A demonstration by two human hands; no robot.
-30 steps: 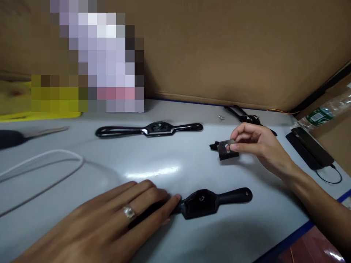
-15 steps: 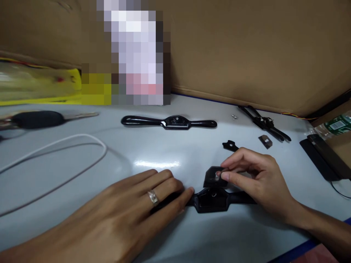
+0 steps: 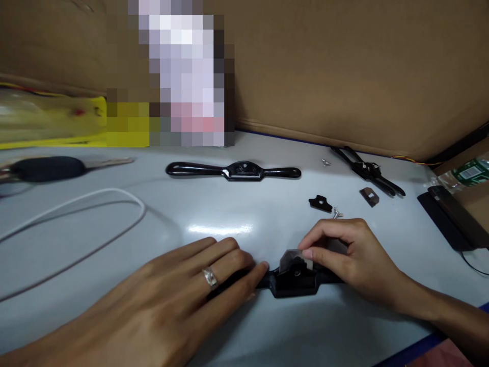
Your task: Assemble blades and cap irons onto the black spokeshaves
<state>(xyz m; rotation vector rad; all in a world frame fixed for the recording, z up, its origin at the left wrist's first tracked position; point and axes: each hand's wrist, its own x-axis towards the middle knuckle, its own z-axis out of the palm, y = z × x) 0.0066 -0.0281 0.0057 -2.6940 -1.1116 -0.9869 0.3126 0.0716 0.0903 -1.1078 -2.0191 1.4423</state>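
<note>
A black spokeshave body [image 3: 294, 289] lies on the table in front of me. My left hand [image 3: 191, 290], with a ring on one finger, is closed over its left handle, which the fingers partly hide. Between thumb and forefinger, my right hand [image 3: 344, 255] pinches a flat metal blade [image 3: 289, 256] with clipped corners. The blade stands at the far side of the body's middle, its lower part hidden behind the body. A black cap plate [image 3: 321, 203] and a wing screw [image 3: 336, 213] lie just beyond my right hand.
Farther back are another spokeshave body [image 3: 244, 171], a small screw [image 3: 325, 162], a loose blade [image 3: 369, 197] and black spokeshaves [image 3: 369, 171]. A white cable [image 3: 110, 190] and a black-handled key [image 3: 49, 168] lie left. A dark phone-like object [image 3: 454, 219] is at right.
My right hand has brought the blade down and nearer, against the far side of the spokeshave body. The wing screw and whole cap plate now show. My left hand keeps its place.
</note>
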